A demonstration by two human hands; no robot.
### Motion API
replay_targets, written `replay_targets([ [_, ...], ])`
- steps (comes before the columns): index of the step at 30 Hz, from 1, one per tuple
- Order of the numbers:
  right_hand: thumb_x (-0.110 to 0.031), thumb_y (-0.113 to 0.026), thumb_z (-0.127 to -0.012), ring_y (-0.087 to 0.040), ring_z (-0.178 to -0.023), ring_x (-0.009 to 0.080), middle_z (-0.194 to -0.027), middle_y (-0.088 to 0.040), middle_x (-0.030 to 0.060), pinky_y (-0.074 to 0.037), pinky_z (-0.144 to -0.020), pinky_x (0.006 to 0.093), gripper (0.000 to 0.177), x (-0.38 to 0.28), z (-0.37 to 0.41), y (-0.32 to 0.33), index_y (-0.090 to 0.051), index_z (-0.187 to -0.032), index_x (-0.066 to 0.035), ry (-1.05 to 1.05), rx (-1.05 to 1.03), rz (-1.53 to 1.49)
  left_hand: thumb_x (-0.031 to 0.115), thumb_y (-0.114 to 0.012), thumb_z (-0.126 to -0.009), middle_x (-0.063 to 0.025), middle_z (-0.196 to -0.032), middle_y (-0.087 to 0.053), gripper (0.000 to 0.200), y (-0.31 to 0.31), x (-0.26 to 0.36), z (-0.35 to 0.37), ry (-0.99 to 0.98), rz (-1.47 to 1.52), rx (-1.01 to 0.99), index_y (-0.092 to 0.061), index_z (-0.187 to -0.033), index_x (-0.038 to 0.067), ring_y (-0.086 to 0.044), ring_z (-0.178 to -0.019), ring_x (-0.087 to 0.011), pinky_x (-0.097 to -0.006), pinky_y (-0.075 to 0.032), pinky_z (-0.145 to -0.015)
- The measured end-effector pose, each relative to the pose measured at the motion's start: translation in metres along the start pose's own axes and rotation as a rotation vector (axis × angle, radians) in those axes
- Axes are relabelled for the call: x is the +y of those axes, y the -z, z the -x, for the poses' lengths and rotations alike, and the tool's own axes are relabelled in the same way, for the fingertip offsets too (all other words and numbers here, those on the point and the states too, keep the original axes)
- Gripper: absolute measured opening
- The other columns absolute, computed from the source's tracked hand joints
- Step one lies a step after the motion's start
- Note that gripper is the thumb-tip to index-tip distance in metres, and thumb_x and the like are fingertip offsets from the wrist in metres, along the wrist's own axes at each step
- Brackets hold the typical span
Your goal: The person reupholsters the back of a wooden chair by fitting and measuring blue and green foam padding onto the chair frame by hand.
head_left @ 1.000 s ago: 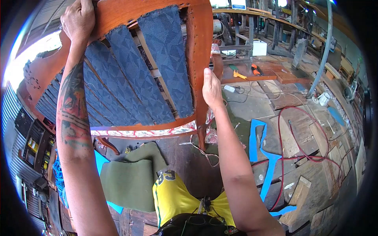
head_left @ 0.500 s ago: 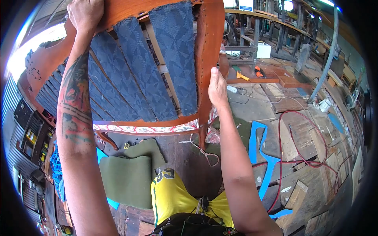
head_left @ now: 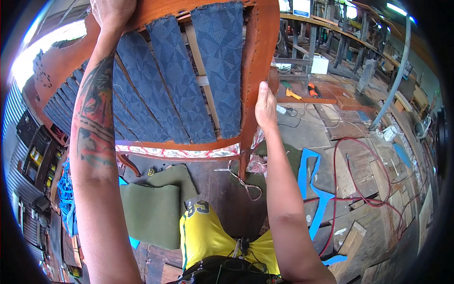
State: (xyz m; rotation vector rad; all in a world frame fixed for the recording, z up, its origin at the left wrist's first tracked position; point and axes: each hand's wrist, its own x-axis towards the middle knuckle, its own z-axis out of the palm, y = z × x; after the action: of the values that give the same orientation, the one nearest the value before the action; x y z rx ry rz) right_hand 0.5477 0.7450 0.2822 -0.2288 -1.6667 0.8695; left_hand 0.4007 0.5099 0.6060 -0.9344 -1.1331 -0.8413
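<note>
A wooden settee stands before me with its back facing me. Strips of dark blue patterned fabric run down the back, and pale slats show through the gaps. My left hand is closed over the top rail, partly cut off by the frame's upper edge. My right hand grips the right side post with its thumb pointing up; its other fingers are hidden. Below the bottom rail shows a floral-patterned cloth. A loop of cord lies by the right leg.
Green foam lies on the floor at my left knee. Blue cut-out pieces and a red hose spread over the worn boards at right. An orange-handled tool and a white power strip lie farther back.
The settee's upper part and both hands on it appear slightly farther right, and the background has shifted a little too. Both hands keep their places on the wood.
</note>
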Motion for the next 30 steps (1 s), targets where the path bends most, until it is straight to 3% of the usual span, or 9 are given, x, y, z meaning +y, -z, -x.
replay_targets([
  [5,-0.043,-0.027,-0.111,-0.056,-0.118,0.0484,-0.121,-0.064,0.0301,-0.044,-0.101,0.0493,0.061,-0.0008,-0.0001,0.0008,-0.061,-0.122,0.006,-0.038,-0.014,0.015,0.035,-0.045,-0.105,-0.0138,-0.077,-0.071,0.052,0.0000,-0.0030,0.0001,-0.058,-0.113,-0.013,-0.073,-0.072,0.006,-0.062,-0.087,-0.0353,-0.0468,-0.042,-0.089],
  [30,-0.048,-0.025,-0.110,-0.055,-0.119,0.0488,-0.122,-0.063,0.0296,-0.042,-0.101,0.0499,0.064,0.0011,-0.0005,0.0015,-0.061,-0.123,0.005,-0.080,-0.031,0.029,0.032,-0.043,-0.105,-0.0145,-0.077,-0.070,0.051,0.0004,-0.0016,-0.0003,-0.100,-0.144,-0.009,-0.071,-0.071,0.005,-0.062,-0.084,-0.0366,-0.0479,-0.044,-0.085],
])
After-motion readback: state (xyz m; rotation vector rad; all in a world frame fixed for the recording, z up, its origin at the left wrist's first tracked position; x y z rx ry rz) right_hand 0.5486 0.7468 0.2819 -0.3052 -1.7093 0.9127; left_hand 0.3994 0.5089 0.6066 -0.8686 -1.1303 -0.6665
